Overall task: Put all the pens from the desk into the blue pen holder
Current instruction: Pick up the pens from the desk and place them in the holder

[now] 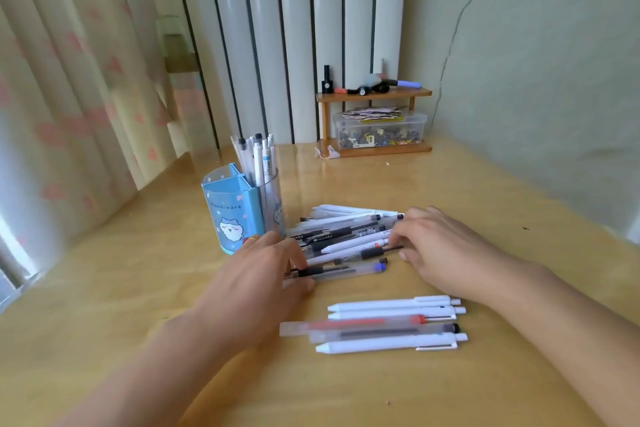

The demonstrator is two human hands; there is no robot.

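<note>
Your wooden worktop (485, 218) is sitting against a radiator (294, 28) and curtain (69, 80), with the blue pen holder (239, 208) standing just left of a pen pile (346, 236). You are pressing your left hand (263, 274) and right hand (440, 250) on the pile's ends, fingers loosely spread, gripping nothing. Five more pens (391, 322) are lying nearer you.

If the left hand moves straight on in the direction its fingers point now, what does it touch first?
The left hand already rests at the end of the loose pile of pens; going on, it probably pushes into them before the blue plastic pen holder, though depth is unclear.
</note>
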